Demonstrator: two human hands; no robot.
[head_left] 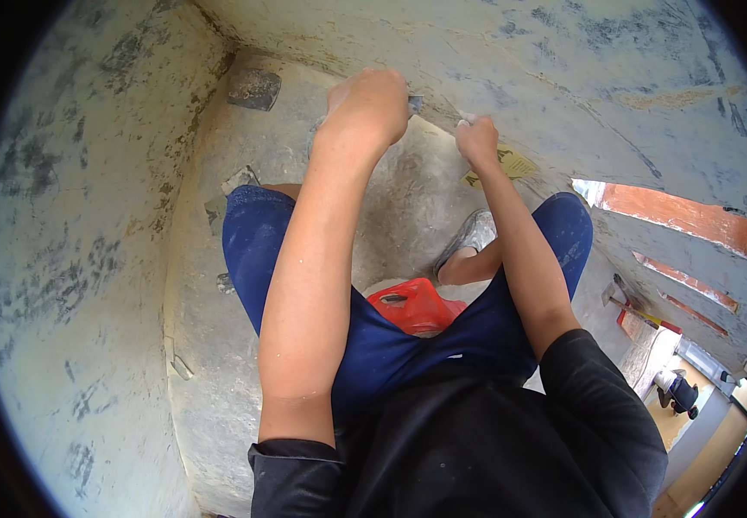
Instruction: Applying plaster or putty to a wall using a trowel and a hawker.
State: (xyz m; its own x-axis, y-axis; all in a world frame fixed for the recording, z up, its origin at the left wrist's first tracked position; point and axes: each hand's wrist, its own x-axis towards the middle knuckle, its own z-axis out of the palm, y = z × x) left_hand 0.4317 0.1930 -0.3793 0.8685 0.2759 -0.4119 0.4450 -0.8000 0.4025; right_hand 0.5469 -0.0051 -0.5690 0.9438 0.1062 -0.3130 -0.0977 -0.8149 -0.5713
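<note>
My left hand (365, 108) is closed, its back toward me, out in front near the foot of the facing wall (555, 95). A small grey-blue flat blade (416, 104) shows at its right side; the hand hides the rest of that tool. To the right, my right hand (477, 140) is also closed, close to the same wall. A thin, pale, scraper-like edge (455, 109) sticks out past its fingers toward the wall, its handle hidden. Some whitish material is on those fingers. The two hands are apart.
A stained wall (88, 259) rises at the left. On the concrete floor (218, 380) lie a dark square piece (254, 89), yellowish printed paper (512, 164) and scraps (182, 369). Something red, plastic-looking (421, 304) sits between my legs. Long-handled tools (645, 315) lie right, below brick-red patches (676, 216).
</note>
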